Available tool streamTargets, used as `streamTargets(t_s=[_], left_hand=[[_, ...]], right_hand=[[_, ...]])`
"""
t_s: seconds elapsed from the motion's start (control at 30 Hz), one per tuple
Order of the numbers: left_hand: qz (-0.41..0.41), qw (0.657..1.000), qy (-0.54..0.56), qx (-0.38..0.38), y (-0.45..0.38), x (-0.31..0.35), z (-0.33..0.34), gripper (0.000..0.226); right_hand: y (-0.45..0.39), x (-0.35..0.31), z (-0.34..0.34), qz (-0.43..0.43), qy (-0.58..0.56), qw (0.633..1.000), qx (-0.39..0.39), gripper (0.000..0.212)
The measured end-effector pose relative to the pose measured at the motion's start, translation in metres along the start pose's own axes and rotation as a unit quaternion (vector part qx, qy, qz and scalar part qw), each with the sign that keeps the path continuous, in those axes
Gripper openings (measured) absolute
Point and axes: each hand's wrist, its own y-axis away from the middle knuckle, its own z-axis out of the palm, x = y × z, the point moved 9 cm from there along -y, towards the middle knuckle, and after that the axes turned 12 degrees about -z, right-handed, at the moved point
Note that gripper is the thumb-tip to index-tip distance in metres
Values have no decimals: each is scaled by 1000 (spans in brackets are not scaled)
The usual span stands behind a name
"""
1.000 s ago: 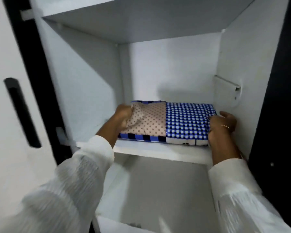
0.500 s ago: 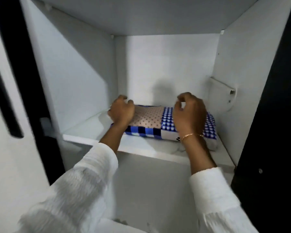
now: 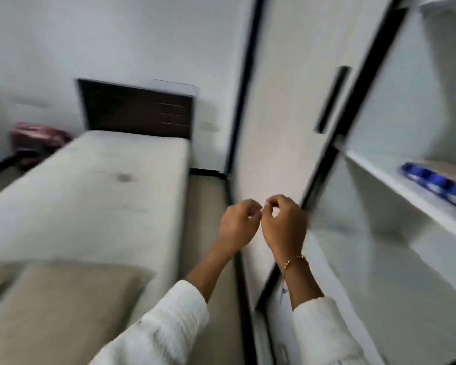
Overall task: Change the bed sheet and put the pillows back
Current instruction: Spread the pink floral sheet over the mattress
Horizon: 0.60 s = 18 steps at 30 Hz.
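1. Your left hand (image 3: 238, 223) and right hand (image 3: 284, 225) hang side by side at lower centre of the frame, almost touching at the fingertips, in front of the white wardrobe door (image 3: 282, 127).
2. Your left hand's fingers are loosely curled and hold nothing.
3. Your right hand's fingers are curled too, thumb and forefinger nearly meeting in a small ring; nothing shows between them. A thin gold bracelet (image 3: 294, 260) circles that wrist.
4. White sleeves (image 3: 163, 327) cover both of your forearms at the bottom of the frame.
5. At the right edge, the folded bed sheet (image 3: 437, 180) lies on a white shelf (image 3: 395, 185) inside the open wardrobe; you can see blue checks along its near edge and a pale part behind, all blurred.
6. On the left half of the frame the bare mattress (image 3: 90, 185) stretches away towards a dark headboard (image 3: 137, 109) set against the white wall.
7. At lower left a beige pillow (image 3: 58, 306) rests on the near end of the mattress.
8. A pinkish bundle (image 3: 37, 138) sits on the floor at the far left, beside the mattress; it is too blurred to tell what it is.
9. A long black handle (image 3: 332, 98) runs down the wardrobe door at upper right, and black trim frames the door's edges.
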Motion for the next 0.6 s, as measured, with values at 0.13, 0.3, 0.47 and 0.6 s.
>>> streamTargets(t_s=[0.13, 0.3, 0.47, 0.6], left_hand=[[-129, 986, -87, 54, 59, -105, -126, 21], [-231, 966, -109, 43, 159, -201, -244, 29], [-298, 940, -128, 101, 280, -287, -376, 29], [-323, 918, -160, 167, 372, -327, -503, 28]], right_hand=[[68, -93, 91, 14, -94, 983, -159, 12], [168, -221, 159, -22, -185, 933, -307, 15], [265, -380, 195, -59, -255, 891, -370, 17], [337, -527, 208, -92, -291, 871, -385, 17]])
